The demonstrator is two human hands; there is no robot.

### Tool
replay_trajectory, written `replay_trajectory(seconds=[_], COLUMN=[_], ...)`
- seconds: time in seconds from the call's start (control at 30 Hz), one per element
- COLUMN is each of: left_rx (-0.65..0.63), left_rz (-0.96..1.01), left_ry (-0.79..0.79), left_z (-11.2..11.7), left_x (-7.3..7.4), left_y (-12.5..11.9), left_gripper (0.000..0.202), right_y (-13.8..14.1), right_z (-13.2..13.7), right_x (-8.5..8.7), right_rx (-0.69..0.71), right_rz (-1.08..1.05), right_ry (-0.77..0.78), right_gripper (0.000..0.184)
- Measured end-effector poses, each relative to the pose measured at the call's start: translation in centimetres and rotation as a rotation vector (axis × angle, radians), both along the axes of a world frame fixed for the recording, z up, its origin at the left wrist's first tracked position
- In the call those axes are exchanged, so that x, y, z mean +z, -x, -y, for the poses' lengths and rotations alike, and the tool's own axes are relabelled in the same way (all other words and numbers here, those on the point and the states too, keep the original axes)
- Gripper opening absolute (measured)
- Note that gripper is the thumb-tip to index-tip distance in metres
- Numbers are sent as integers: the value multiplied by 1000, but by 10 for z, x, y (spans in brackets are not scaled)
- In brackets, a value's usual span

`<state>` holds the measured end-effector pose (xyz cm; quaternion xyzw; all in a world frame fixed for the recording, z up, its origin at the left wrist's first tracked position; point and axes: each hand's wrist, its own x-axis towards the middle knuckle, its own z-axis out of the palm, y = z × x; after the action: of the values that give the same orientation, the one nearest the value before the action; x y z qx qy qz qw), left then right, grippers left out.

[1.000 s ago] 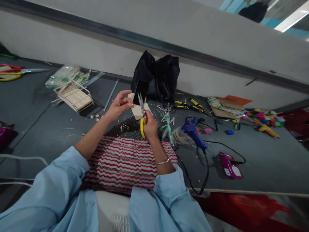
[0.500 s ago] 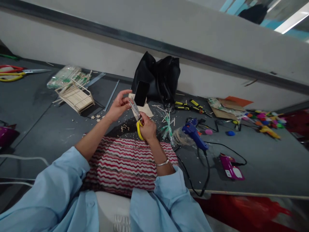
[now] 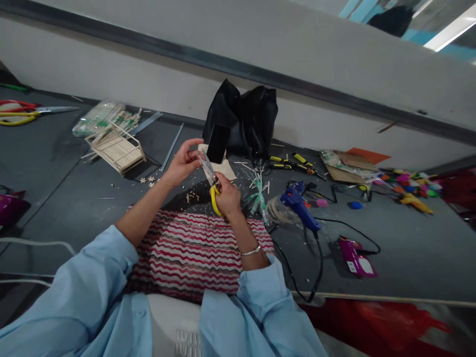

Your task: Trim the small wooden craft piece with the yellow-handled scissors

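My right hand (image 3: 227, 196) is closed round the yellow handles of a pair of scissors (image 3: 207, 166), whose blades point up and to the left. Just left of the blade tips, my left hand (image 3: 185, 161) has thumb and fingers drawn together in a pinch; whatever lies between them is too small to make out. Behind both hands a dark phone (image 3: 218, 144) leans on a black bag (image 3: 243, 116), with a beige cloth or paper (image 3: 226, 171) below it. Small pale clippings (image 3: 192, 198) are scattered on the table under my hands.
A miniature stick chair (image 3: 117, 151) and a bag of sticks (image 3: 98, 119) stand at left, near large scissors (image 3: 37, 111). To the right are a blue glue gun (image 3: 301, 206) with its cord, pliers (image 3: 292, 166), colourful pompoms (image 3: 409, 183) and a purple box (image 3: 357, 258). A striped cloth (image 3: 193, 253) covers the front edge.
Hardly anything differs. The scissor blades look slightly closer together, and both hands keep their places.
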<state>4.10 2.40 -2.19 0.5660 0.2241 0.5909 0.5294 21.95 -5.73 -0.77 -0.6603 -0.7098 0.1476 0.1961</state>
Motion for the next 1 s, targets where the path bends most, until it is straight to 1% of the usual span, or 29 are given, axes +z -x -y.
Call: replay_trajectory(seconds=[0.3,0.63,0.77,1.0], left_rx=[11,22,16,39], left_rz=[-30,-54,-35,-42], left_ry=[17,23,31,48], left_z=[1,1,2,2], left_x=[1,2,4,5], left_y=[2,3,3,4], left_gripper=[58,57,56,57], right_y=[0,-1,0,2], right_z=[-1,-2,-1,-1], right_x=[-2,-4,-2,4], right_rx=[32,52,50,40], right_rz=[-38,-74,-55,-6], right_ry=[34,21,21,25], right_gripper=[54,48,47,40])
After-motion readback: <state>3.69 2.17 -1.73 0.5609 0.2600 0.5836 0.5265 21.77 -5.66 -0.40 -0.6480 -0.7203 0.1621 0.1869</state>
